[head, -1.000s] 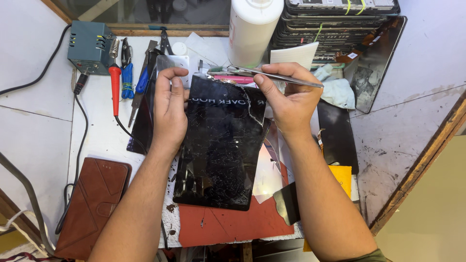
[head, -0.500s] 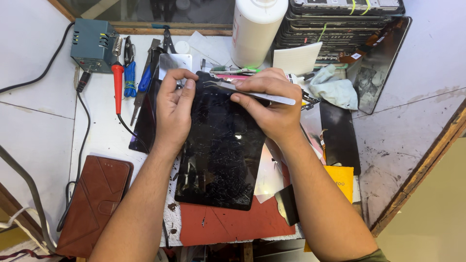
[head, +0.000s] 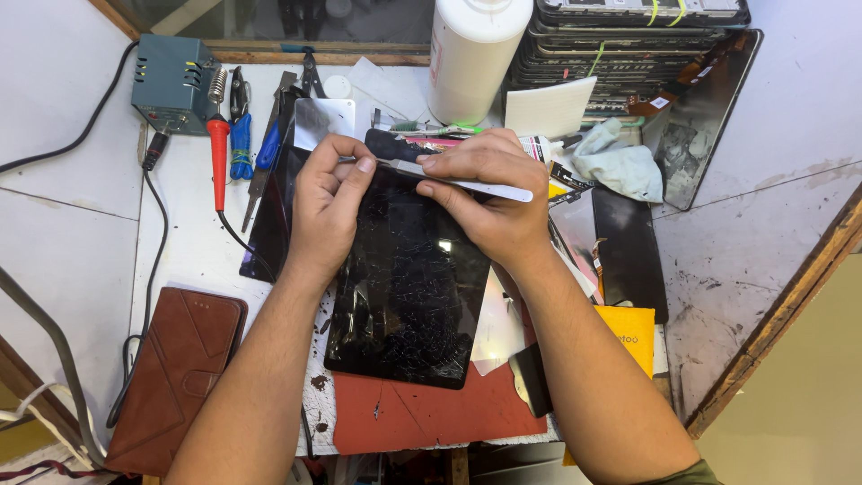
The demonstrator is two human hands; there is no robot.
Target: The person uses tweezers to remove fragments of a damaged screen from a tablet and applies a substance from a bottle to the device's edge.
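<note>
A black tablet (head: 409,287) with a badly cracked screen lies on a red mat (head: 422,413) on the white bench. My left hand (head: 328,202) rests on the tablet's upper left corner, thumb and fingers pinched at its top edge. My right hand (head: 485,193) lies over the upper right part and grips a pair of metal tweezers (head: 476,184), held flat along the top edge with the tip pointing left toward my left thumb.
A grey soldering station (head: 171,85), a red-handled iron (head: 218,153) and blue-handled tools (head: 242,144) lie at the back left. A white bottle (head: 471,54) and stacked tablets (head: 628,45) stand behind. A brown case (head: 180,359) lies front left, a black panel (head: 628,251) to the right.
My right hand has swung the tweezers down from above the bench onto the tablet's top edge. Both hands have drawn closer together there.
</note>
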